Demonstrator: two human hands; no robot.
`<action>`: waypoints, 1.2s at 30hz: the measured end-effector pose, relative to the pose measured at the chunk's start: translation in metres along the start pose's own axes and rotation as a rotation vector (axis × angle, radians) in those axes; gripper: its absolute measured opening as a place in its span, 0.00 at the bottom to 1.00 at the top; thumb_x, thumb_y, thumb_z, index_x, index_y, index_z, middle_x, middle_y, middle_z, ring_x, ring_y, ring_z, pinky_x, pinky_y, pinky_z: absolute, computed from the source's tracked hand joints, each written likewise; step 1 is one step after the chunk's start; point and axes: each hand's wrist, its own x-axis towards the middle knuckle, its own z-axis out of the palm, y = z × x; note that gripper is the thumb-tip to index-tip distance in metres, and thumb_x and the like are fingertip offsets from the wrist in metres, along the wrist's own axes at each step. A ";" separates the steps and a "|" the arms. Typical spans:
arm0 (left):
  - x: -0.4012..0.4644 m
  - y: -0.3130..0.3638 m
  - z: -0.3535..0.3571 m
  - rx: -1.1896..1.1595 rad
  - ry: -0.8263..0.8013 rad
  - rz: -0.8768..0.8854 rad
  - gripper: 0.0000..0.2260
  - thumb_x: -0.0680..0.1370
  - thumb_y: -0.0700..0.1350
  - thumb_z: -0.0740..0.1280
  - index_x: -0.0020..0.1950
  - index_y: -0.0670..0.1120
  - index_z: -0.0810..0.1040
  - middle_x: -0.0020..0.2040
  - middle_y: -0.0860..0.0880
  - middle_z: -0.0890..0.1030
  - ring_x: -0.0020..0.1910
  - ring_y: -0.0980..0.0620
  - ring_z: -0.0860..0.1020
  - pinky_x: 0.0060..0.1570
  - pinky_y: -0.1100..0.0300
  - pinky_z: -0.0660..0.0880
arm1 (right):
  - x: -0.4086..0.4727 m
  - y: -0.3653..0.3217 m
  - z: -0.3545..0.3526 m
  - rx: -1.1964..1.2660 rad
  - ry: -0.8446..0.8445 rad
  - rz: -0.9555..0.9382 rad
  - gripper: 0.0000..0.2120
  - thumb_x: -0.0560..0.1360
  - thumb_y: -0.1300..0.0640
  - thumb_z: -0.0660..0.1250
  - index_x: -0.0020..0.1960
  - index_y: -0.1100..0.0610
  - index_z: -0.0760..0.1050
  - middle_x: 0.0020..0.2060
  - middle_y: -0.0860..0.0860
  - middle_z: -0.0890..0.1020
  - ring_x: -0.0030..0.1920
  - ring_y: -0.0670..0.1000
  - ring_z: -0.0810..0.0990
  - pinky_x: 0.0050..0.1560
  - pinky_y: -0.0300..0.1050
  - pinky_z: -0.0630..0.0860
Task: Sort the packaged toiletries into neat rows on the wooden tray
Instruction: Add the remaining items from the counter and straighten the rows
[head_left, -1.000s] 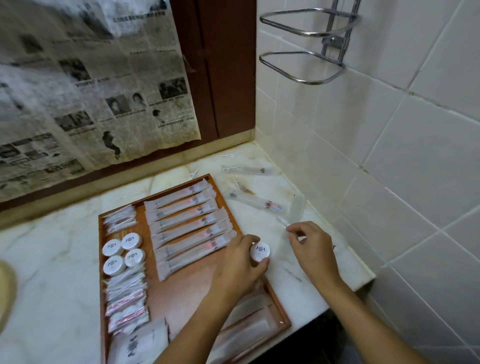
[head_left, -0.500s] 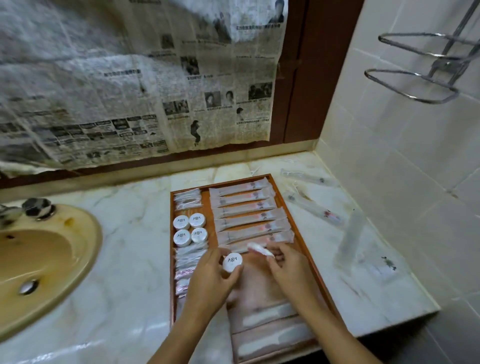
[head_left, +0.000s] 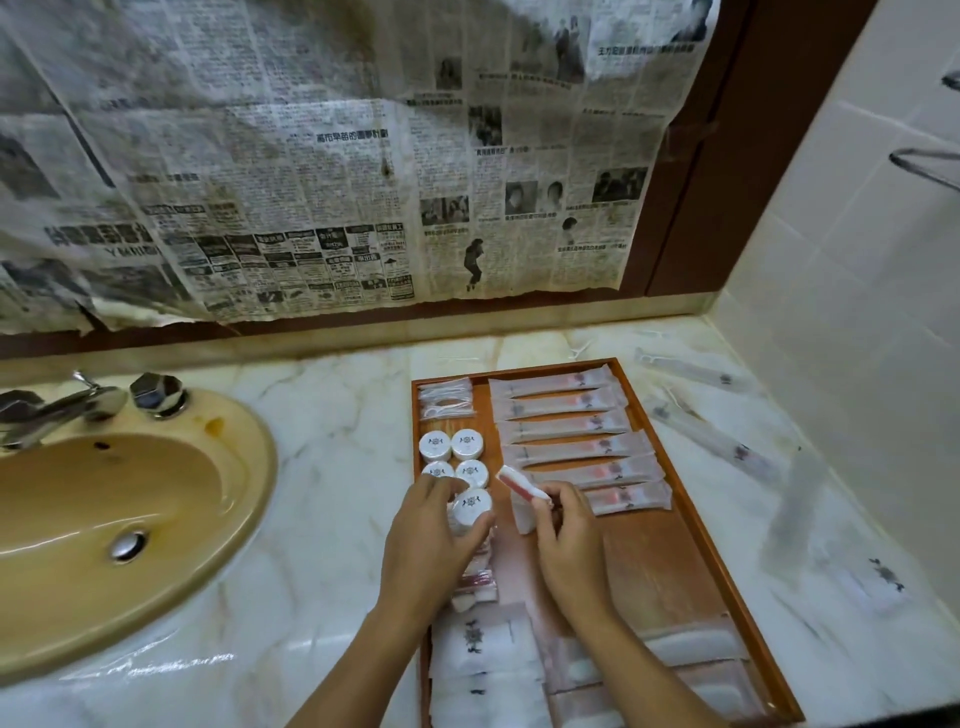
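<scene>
Left hand (head_left: 431, 540) grasps a jar (head_left: 471, 506) beside the jar block; right hand (head_left: 566, 540) pinches a sachet (head_left: 522, 487) over the tray (head_left: 670, 561), evidently awaiting rows.

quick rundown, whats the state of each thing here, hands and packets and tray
left hand: grips a round white container over the tray's left column
right hand: pinches a small red-and-white packet, tilted
wooden tray: flat on the counter, partly filled
long sachets: six in a neat row on the tray
round containers: four grouped in a square on the tray
loose long packets: on the counter, right of the tray
</scene>
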 end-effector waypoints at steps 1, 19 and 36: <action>0.006 -0.001 0.001 0.003 0.001 -0.003 0.16 0.73 0.59 0.71 0.57 0.54 0.76 0.53 0.57 0.75 0.51 0.59 0.74 0.46 0.63 0.73 | 0.002 0.001 0.003 -0.018 0.012 -0.013 0.04 0.82 0.56 0.61 0.53 0.51 0.74 0.46 0.43 0.78 0.47 0.41 0.77 0.43 0.36 0.74; 0.069 -0.013 0.053 0.189 0.049 -0.132 0.24 0.75 0.62 0.66 0.67 0.52 0.72 0.64 0.50 0.74 0.61 0.50 0.73 0.62 0.55 0.73 | 0.003 0.028 0.026 -0.168 0.034 0.036 0.06 0.82 0.53 0.57 0.57 0.46 0.70 0.47 0.43 0.75 0.45 0.41 0.75 0.39 0.42 0.76; 0.056 -0.016 0.059 0.290 0.045 -0.144 0.23 0.76 0.63 0.65 0.65 0.51 0.73 0.64 0.50 0.76 0.62 0.49 0.72 0.60 0.54 0.72 | 0.002 0.031 0.028 -0.210 0.031 0.044 0.06 0.81 0.55 0.59 0.56 0.47 0.71 0.45 0.44 0.74 0.43 0.41 0.75 0.37 0.38 0.73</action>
